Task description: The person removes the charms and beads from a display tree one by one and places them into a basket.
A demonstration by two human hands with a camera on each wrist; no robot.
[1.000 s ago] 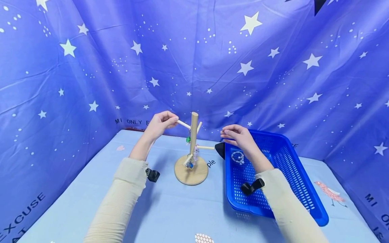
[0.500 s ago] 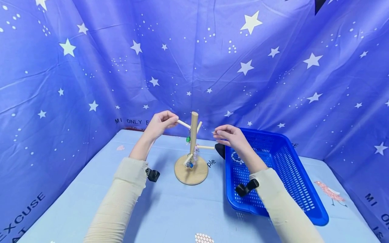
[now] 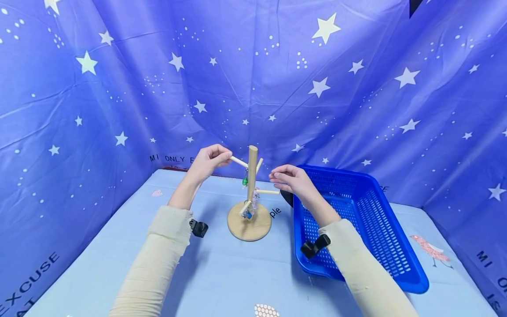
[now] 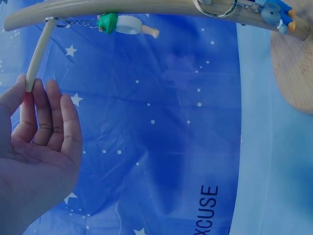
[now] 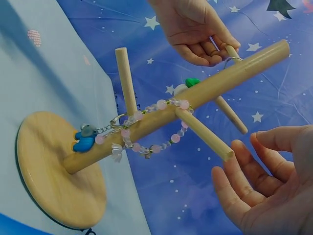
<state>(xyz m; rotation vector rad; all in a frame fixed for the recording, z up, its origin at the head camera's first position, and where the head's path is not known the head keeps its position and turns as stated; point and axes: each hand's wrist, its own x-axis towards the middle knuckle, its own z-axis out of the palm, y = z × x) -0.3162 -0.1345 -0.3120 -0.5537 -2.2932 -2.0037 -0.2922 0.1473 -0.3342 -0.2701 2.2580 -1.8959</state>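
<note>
My left hand (image 3: 210, 162) pinches the tip of an upper peg (image 4: 39, 58) on a wooden stand (image 3: 252, 176). From that peg hangs a keychain with a green-headed figure (image 4: 107, 23). A keychain with a blue figure (image 5: 84, 139) hangs on a lower peg (image 5: 126, 81). On another peg (image 5: 203, 132) hangs a pink and clear bead bracelet (image 5: 162, 104). My right hand (image 5: 269, 171) is beside that peg's free end, its fingers loosely bent with nothing between them. In the head view, the right hand (image 3: 295, 181) is to the right of the stand, above the basket's left edge.
A blue perforated basket (image 3: 298, 237) stands right of the stand, under my right forearm. A small black pointed shape (image 3: 287, 199) shows at its left side. The light blue cloth (image 3: 222, 273) covers the table, and a star-printed curtain (image 3: 253, 79) encloses it.
My right hand has moved left from over the basket toward the stand, and now hides the bead bracelet seen earlier in the basket. The left hand stays on its peg.
</note>
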